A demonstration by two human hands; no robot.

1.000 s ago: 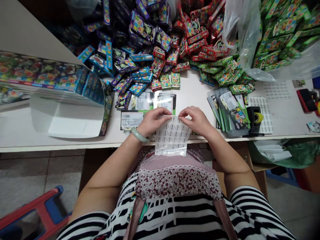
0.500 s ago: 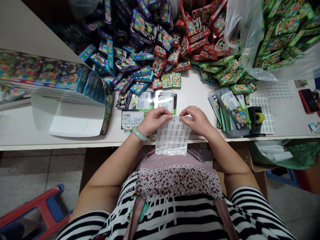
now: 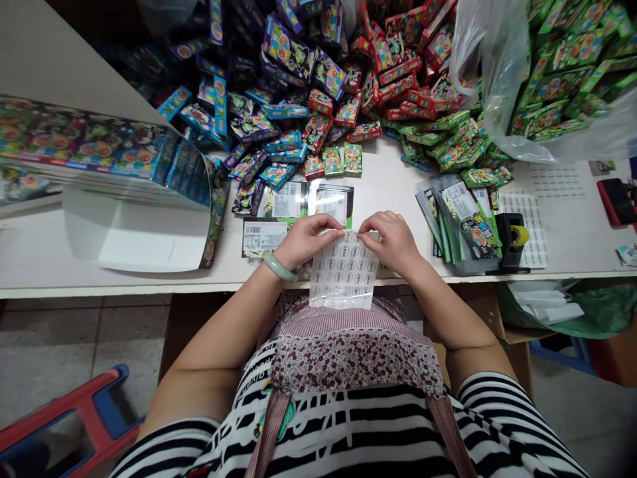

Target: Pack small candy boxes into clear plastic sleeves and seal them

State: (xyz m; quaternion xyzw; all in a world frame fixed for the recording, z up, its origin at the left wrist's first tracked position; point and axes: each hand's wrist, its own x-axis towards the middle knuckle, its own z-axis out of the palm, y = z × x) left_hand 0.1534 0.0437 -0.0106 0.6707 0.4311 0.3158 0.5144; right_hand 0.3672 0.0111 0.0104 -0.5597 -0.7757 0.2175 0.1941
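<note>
Between my hands hangs a sheet of round stickers (image 3: 343,272), translucent with rows of printed circles, its lower edge over the apron. My left hand (image 3: 308,242), closed with a bracelet at the wrist, pinches the sheet's upper left edge. At the upper right edge, the thumb and finger of my right hand (image 3: 391,239) are pinched together on the sheet; whether a single sticker is between them is too small to tell. Just beyond my hands, clear-wrapped printed packs (image 3: 263,236) lie flat on the white table (image 3: 388,176), partly hidden by my left hand.
Piles of small purple boxes (image 3: 286,50), red boxes (image 3: 398,70) and green boxes (image 3: 452,143) cover the back. At left stands an open display carton (image 3: 154,239). To the right are stacked packs (image 3: 460,222), a black tape dispenser (image 3: 510,242), more sticker sheets (image 3: 535,229) and a phone (image 3: 617,202).
My right hand has shifted very slightly at the sheet's top edge. The sheet and my left hand stay nearly where they were; the view has moved a little.
</note>
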